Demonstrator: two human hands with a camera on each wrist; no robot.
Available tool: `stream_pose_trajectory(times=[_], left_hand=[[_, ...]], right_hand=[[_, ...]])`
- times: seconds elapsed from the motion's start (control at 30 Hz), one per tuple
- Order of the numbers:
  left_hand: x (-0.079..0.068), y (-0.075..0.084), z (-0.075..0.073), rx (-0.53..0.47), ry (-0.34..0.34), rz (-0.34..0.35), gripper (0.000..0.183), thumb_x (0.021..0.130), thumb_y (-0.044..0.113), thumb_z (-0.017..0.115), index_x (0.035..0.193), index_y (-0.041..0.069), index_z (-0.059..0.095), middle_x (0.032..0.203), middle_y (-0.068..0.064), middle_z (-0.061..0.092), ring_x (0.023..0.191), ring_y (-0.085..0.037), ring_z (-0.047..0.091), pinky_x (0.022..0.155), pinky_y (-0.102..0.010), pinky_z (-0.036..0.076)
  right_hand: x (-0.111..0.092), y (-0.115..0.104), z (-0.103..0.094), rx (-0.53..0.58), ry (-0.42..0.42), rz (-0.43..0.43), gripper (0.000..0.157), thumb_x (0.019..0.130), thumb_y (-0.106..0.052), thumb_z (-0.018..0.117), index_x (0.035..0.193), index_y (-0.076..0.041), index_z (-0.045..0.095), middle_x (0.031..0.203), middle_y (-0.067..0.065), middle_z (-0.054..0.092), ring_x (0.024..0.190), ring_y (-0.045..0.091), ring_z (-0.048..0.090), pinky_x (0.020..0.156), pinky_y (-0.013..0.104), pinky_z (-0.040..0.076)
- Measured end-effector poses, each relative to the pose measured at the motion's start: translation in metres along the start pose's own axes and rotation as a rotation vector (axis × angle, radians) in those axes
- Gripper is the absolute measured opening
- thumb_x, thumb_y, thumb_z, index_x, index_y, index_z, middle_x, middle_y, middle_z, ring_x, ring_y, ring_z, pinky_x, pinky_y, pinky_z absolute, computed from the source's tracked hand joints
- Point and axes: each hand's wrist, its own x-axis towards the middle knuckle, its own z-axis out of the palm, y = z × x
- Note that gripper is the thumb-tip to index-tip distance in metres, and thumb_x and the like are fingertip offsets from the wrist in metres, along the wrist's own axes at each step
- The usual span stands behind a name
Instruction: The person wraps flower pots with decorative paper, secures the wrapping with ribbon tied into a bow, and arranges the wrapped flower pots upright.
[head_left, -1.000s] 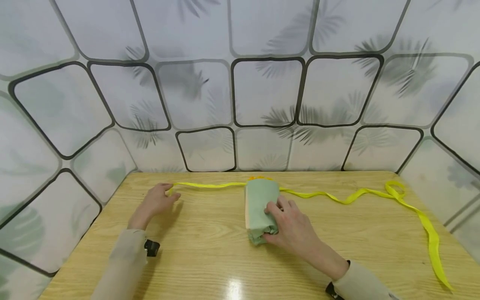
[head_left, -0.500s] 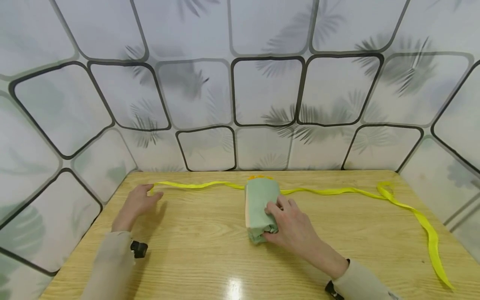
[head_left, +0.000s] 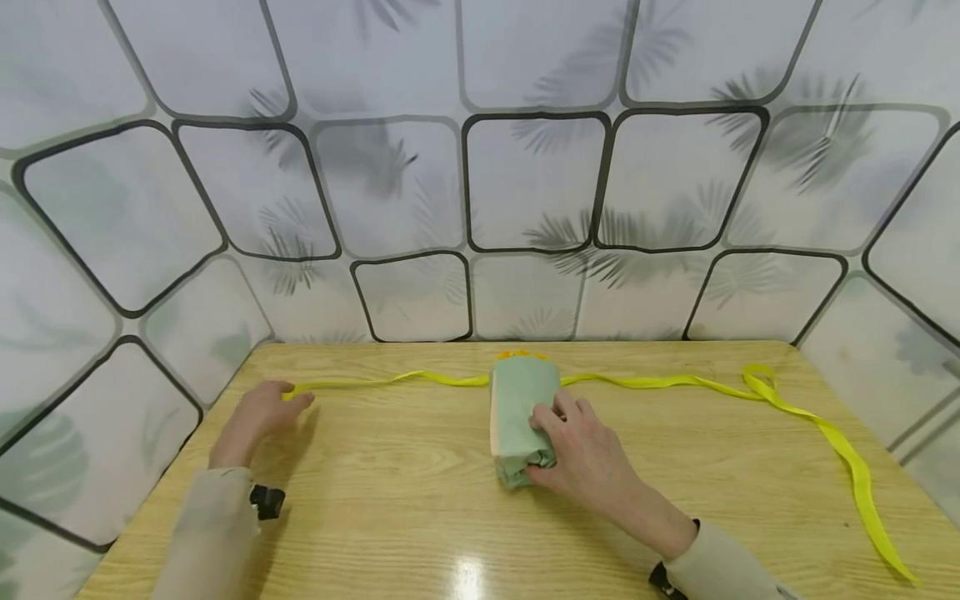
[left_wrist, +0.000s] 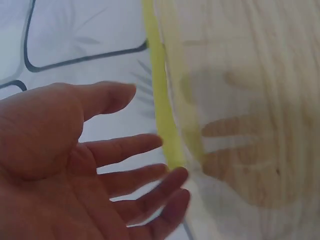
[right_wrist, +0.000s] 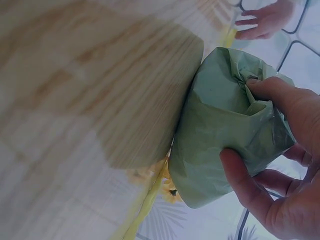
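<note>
A bouquet wrapped in green paper (head_left: 517,408) lies mid-table, with yellow-orange flowers (right_wrist: 171,194) showing at its far end. My right hand (head_left: 588,454) grips its gathered near end, thumb and fingers curled round the paper. Passing crosswise at the bouquet's far part, a long yellow ribbon (head_left: 637,382) reaches both sides; its middle is hidden by the wrapping. At the table's left, my left hand (head_left: 261,412) touches the ribbon's left stretch (left_wrist: 161,90) with its fingertips. Its fingers look fairly straight and the thumb stands apart from them.
The wooden table (head_left: 420,533) meets a patterned wall covering (head_left: 536,183) at the back and both sides. On the right, the ribbon forms a small loop (head_left: 760,372) and then trails toward the near right corner.
My left hand has moved left and a little nearer along the ribbon. The ribbon's right-hand waves have flattened and its loop has shifted left. The right hand and bouquet have stayed still.
</note>
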Motion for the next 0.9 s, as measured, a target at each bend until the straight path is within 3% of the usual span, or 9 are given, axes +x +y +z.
stream_pose_trajectory(times=[0.1,0.2,0.4,0.53,0.57,0.63,0.73,0.9], left_hand=[[-0.002,0.011,0.002,0.043,0.001,0.025,0.063,0.107,0.037,0.048,0.14,-0.017,0.048,0.144,-0.042,0.045,0.128,-0.06,0.046,0.102,-0.065,0.045],[-0.004,0.032,0.008,0.043,0.047,0.082,0.054,0.105,0.033,0.051,0.131,-0.013,0.058,0.139,-0.038,0.053,0.124,-0.056,0.053,0.098,-0.062,0.049],[0.004,0.085,0.038,0.014,0.051,0.332,0.044,0.105,0.028,0.056,0.136,-0.003,0.061,0.144,-0.031,0.053,0.133,-0.051,0.049,0.108,-0.063,0.043],[0.019,0.107,0.06,0.061,0.018,0.442,0.044,0.106,0.024,0.055,0.141,-0.003,0.058,0.152,-0.033,0.044,0.141,-0.051,0.042,0.116,-0.065,0.035],[0.023,0.111,0.064,0.086,0.015,0.467,0.04,0.105,0.022,0.055,0.135,-0.004,0.062,0.15,-0.033,0.047,0.141,-0.051,0.042,0.116,-0.066,0.034],[0.031,0.114,0.071,0.124,0.007,0.48,0.035,0.104,0.021,0.056,0.126,-0.004,0.066,0.146,-0.032,0.053,0.14,-0.049,0.046,0.116,-0.066,0.034],[0.037,0.116,0.076,0.162,-0.003,0.464,0.036,0.103,0.021,0.057,0.125,-0.007,0.065,0.142,-0.031,0.056,0.136,-0.048,0.05,0.116,-0.065,0.035],[0.04,0.116,0.076,0.161,-0.005,0.43,0.05,0.104,0.025,0.056,0.137,-0.012,0.056,0.146,-0.033,0.05,0.135,-0.051,0.048,0.115,-0.061,0.038]], right_hand=[[0.0,0.0,0.0,-0.005,-0.003,-0.003,0.062,0.059,-0.04,0.1,0.095,-0.016,0.057,0.09,0.002,0.047,0.072,0.013,0.038,0.05,0.02,0.038],[0.0,0.0,0.001,-0.004,-0.01,-0.003,0.061,0.059,-0.039,0.1,0.095,-0.016,0.057,0.09,0.002,0.047,0.072,0.013,0.038,0.05,0.021,0.038],[0.0,-0.001,0.001,0.004,-0.016,0.005,0.06,0.06,-0.039,0.099,0.095,-0.016,0.057,0.09,0.002,0.047,0.072,0.013,0.039,0.051,0.021,0.039],[0.001,-0.001,0.001,0.004,-0.016,0.007,0.06,0.06,-0.039,0.099,0.094,-0.016,0.056,0.09,0.002,0.046,0.072,0.013,0.038,0.051,0.021,0.038],[0.001,-0.001,0.001,0.004,-0.017,0.006,0.06,0.06,-0.039,0.099,0.095,-0.017,0.056,0.09,0.001,0.046,0.072,0.013,0.038,0.051,0.02,0.038],[0.001,-0.001,0.001,0.005,-0.019,0.006,0.06,0.06,-0.04,0.099,0.095,-0.017,0.057,0.091,0.001,0.046,0.073,0.013,0.038,0.051,0.02,0.038],[0.0,-0.002,0.001,-0.001,-0.022,0.008,0.061,0.06,-0.041,0.099,0.096,-0.017,0.057,0.091,0.001,0.047,0.073,0.013,0.039,0.051,0.02,0.039],[0.0,-0.001,-0.001,0.008,-0.022,0.017,0.06,0.06,-0.039,0.1,0.095,-0.016,0.056,0.091,0.001,0.046,0.073,0.013,0.039,0.052,0.021,0.039]])
